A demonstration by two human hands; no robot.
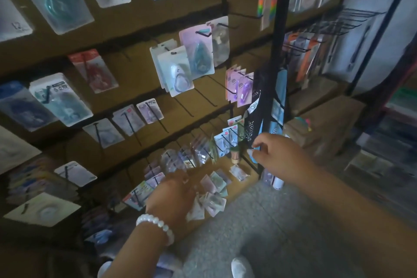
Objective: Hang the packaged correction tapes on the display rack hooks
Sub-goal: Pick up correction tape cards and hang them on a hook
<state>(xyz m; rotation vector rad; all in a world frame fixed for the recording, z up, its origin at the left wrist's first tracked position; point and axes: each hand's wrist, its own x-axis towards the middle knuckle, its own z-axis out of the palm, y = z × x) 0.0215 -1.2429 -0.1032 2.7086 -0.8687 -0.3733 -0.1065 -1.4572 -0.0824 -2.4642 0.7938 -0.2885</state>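
A tall display rack [278,36] with black hooks fills the view, and packaged correction tapes [178,70] hang on many of its hooks. My left hand [173,196], with a white bead bracelet on the wrist, is low at the rack and is closed around a clear blister pack [172,161]. Several small packs [212,201] hang or lie just right of it, blurred. My right hand [277,156] reaches to the rack's black post at the lower right, its fingers pinched on the edge of a light blue pack [256,153] by a hook.
Cardboard boxes [325,124] stand behind and right of the rack. A second rack of black hooks [352,18] with hanging pens is at the right. A grey speckled floor [282,221] lies below, with my white shoe [241,268] at the bottom.
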